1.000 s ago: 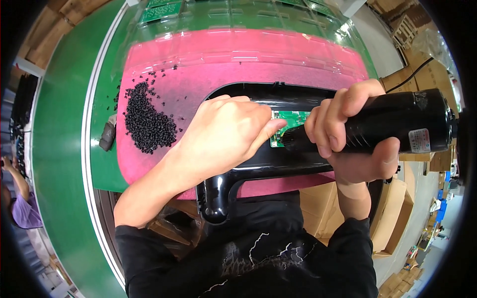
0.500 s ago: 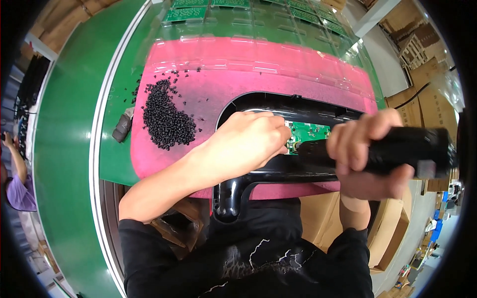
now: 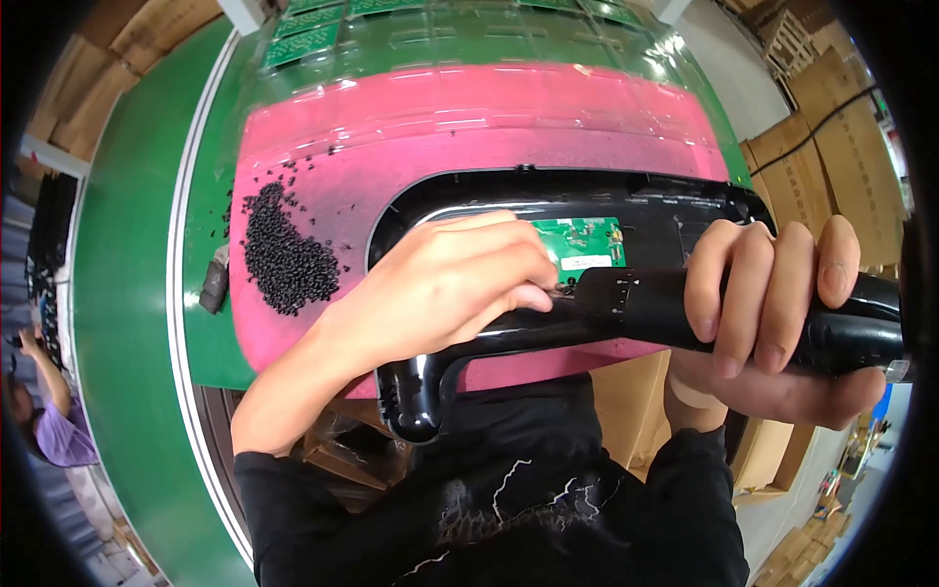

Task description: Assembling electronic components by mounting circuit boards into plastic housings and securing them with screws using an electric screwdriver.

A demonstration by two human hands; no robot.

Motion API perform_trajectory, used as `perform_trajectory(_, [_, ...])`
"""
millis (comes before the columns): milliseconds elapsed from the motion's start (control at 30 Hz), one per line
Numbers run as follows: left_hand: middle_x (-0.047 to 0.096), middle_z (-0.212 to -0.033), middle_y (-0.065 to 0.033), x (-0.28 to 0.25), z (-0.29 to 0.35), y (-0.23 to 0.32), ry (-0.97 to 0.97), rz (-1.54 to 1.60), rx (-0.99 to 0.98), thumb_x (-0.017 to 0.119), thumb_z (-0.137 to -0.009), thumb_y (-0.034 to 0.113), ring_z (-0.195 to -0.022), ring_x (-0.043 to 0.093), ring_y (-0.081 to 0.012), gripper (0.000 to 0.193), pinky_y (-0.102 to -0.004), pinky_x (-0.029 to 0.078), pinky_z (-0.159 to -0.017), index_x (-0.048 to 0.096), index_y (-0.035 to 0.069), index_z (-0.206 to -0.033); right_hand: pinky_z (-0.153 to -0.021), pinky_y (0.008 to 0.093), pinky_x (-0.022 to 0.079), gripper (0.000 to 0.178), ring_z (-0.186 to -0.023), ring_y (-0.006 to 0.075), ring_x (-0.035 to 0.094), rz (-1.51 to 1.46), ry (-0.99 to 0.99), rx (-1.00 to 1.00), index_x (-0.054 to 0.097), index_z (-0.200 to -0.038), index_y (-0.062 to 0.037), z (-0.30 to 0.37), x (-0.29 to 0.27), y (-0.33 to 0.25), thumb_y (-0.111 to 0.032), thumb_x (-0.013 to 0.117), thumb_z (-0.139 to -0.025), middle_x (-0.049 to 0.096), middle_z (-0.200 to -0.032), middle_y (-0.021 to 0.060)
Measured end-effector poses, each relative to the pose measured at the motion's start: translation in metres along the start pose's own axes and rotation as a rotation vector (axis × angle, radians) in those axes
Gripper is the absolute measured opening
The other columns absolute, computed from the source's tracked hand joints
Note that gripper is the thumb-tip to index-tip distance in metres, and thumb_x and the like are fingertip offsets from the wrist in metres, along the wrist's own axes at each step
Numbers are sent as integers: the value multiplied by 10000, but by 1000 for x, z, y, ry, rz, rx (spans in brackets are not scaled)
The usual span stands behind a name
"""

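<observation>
My right hand (image 3: 773, 303) is wrapped round a black electric screwdriver (image 3: 646, 301), held nearly level with its nose pointing left. My left hand (image 3: 469, 284) is closed, thumb and forefinger pinched beside that nose, with a few small black screws (image 3: 569, 285) at the fingertips. Under both hands lies a glossy black plastic housing (image 3: 421, 391), open side up. A green circuit board (image 3: 587, 240) with a white label sits inside it, partly covered by my left hand. The screwdriver's bit is hidden.
A heap of small black screws (image 3: 284, 249) lies on the pink mat (image 3: 391, 147), left of the housing. A dark grey block (image 3: 213, 284) rests on the green table beside it. Clear plastic trays (image 3: 440, 93) with green boards (image 3: 303, 44) stand behind. Cardboard boxes (image 3: 773, 455) are at the right.
The view has shifted, so the mat and housing appear further left. My right hand's fingers have loosened and spread along the screwdriver. The left fingertips have come close to its nose.
</observation>
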State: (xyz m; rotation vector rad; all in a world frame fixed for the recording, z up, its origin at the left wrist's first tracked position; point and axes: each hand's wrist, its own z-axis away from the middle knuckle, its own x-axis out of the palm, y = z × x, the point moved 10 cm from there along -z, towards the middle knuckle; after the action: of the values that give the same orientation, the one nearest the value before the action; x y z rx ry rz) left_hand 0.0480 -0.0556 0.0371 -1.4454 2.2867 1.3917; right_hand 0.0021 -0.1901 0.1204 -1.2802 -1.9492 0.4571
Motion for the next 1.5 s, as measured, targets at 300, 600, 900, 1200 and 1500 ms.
perform_trajectory(300, [585,-1218,-139,7,6,-25,-172,-411,-334,833,-731,219,-1053,575,-329,684,-422,483,-905,505,27,-1299,-513,274,404,683,-461,95,461,400,85,194,493,-1049,-51,11,-63,1,-685,627,-835,503,-645,-22])
perform_trajectory(600, [582,-1201,-147,14,4,-30,-261,-299,-384,810,-747,125,-1087,568,-360,586,-423,478,-915,530,20,-1250,-488,264,386,657,-443,91,438,311,127,212,492,-1022,-56,14,-78,15,-678,608,-846,487,-615,-21])
perform_trajectory(900, [567,-1223,-139,14,6,-31,-287,-323,-420,806,-736,125,-1107,564,-363,583,-433,475,-922,536,34,-1245,-465,244,374,658,-427,78,430,363,133,286,484,-1011,-77,11,-76,24,-688,624,-813,489,-612,-34])
perform_trajectory(1200, [567,-1232,-126,16,10,-36,-330,-331,-448,803,-733,121,-1092,565,-353,578,-424,472,-921,541,45,-1243,-469,230,407,722,-469,67,496,299,-92,210,483,-1042,-92,8,-65,24,-710,726,-759,528,-640,-51])
perform_trajectory(1500, [578,-1224,-152,-24,-1,-19,-78,-548,-355,777,-735,49,-1111,565,-357,479,-430,463,-947,607,21,-1182,-452,215,373,694,-431,56,452,502,151,427,481,-1022,-85,8,-69,35,-692,717,-781,487,-606,-64])
